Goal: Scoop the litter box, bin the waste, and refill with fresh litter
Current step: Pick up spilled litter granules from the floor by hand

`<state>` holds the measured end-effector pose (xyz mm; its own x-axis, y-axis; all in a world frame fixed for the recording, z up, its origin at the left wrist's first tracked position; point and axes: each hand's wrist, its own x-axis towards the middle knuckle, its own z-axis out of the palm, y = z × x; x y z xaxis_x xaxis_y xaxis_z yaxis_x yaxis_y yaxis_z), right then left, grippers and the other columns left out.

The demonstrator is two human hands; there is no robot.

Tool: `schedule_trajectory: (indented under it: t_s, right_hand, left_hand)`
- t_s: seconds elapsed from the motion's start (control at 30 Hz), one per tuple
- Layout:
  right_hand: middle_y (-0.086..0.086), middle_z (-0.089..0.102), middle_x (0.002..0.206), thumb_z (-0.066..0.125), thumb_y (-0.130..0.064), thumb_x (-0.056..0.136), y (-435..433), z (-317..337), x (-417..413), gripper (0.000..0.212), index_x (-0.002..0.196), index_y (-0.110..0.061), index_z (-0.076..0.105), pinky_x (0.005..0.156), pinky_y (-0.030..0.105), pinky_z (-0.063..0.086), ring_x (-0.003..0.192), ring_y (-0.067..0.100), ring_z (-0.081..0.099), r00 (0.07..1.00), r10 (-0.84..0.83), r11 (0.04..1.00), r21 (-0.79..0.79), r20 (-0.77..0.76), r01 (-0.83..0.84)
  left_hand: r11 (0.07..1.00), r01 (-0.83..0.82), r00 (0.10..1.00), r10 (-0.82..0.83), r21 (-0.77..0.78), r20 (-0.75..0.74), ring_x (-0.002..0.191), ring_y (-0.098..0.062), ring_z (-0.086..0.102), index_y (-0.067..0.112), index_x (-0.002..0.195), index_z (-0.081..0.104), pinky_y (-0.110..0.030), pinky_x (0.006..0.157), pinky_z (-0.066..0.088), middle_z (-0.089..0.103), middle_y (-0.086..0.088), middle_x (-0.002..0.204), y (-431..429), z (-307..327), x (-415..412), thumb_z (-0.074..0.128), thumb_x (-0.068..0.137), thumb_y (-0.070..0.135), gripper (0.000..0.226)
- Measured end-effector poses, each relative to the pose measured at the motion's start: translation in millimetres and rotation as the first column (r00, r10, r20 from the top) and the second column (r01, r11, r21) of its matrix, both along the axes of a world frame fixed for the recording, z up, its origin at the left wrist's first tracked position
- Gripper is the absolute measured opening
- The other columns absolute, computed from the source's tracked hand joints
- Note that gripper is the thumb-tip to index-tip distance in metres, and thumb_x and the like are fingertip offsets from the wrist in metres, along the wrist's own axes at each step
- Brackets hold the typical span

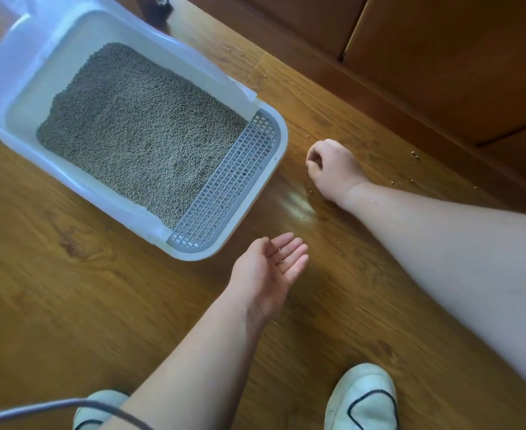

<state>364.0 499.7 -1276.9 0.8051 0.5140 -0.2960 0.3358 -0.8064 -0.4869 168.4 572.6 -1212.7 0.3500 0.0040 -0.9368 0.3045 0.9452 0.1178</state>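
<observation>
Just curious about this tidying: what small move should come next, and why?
Probably carry the right hand, fingers curled at the floor, over to the open left hand, which already holds a few grains; stray grains lie scattered on the floor by the box.

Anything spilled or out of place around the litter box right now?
Yes. Stray litter pellets lie scattered on the wooden floor right of the litter box, toward the cabinet. A few sit in the upturned left hand; the right hand has its fingertips bunched at the floor among them.
</observation>
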Motion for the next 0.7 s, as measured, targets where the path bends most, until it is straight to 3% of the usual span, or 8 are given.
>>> schedule_trajectory:
  t_s: [0.23,0.5,0.7]
  right_hand:
    - [-0.006,0.056,0.096,0.056,-0.021,0.096,-9,3,-5,0.008,0.091,-0.022,0.062,0.061,0.021,0.034,0.085,0.017,0.053,1.0,0.013,1.0,-0.025,0.005,-0.013]
    - [-0.005,0.056,0.097,0.055,-0.021,0.097,-2,2,-12,0.009,0.09,-0.023,0.06,0.059,0.024,0.032,0.086,0.02,0.054,0.999,0.019,0.996,-0.085,0.029,-0.016]
    - [0.0,0.055,0.092,0.051,-0.02,0.1,10,6,-19,0.011,0.09,-0.021,0.055,0.05,0.024,0.027,0.071,0.018,0.051,0.99,0.067,0.975,-0.217,0.121,-0.039]
  left_hand:
    - [1.0,-0.003,0.999,0.003,-0.002,0.038,0.103,-0.032,0.067,-0.006,0.115,0.061,-0.041,0.09,0.054,0.066,-0.024,0.115,1,4,4,0.028,0.106,0.023,0.045]
    - [1.0,-0.004,0.999,0.003,0.013,0.042,0.103,-0.032,0.068,-0.006,0.116,0.061,-0.041,0.089,0.056,0.067,-0.024,0.115,13,5,-5,0.029,0.106,0.024,0.045]
    - [1.0,0.0,0.999,0.0,0.005,0.039,0.104,-0.032,0.067,-0.006,0.117,0.06,-0.042,0.093,0.053,0.066,-0.025,0.117,12,5,-10,0.028,0.106,0.024,0.045]
